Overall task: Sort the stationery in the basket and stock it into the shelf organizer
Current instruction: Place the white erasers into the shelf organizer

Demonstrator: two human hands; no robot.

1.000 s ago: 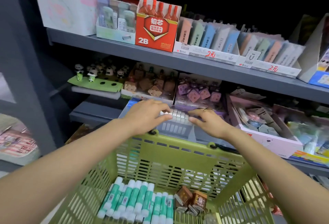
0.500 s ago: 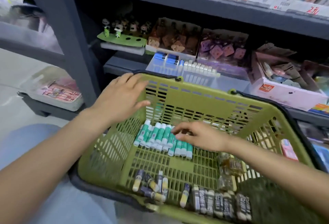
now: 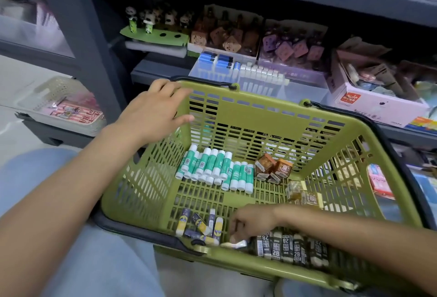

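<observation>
We have the green basket [image 3: 267, 117] on our lap, in front of the shelf. On its floor the stationery lies in groups: teal-and-white glue sticks [image 3: 214, 169] at the far middle, small brown boxes [image 3: 272, 169] just to their right, yellow-and-navy sticks [image 3: 201, 225] at the near left, and dark 2B lead packs [image 3: 290, 247] lined along the near wall. The clear organizer [image 3: 248, 77] sits on the shelf just beyond the far rim, partly filled with blue and white pieces.

The risk, as we judge it, is a loose pinch: the small white item [image 3: 235, 244] lies hard against the near wall beside the lead packs, so curled fingers could drag a neighbour along or drop it through the slotted floor. A tilt of the basket could also mix the groups.

Our hands are well apart. The right hand [image 3: 253, 223] is down in the near corner, fingers curled on that white item; whether it is truly gripped we cannot tell. The left hand [image 3: 153, 110] is spread flat, fingers straight, at the far-left rim, holding nothing.
</observation>
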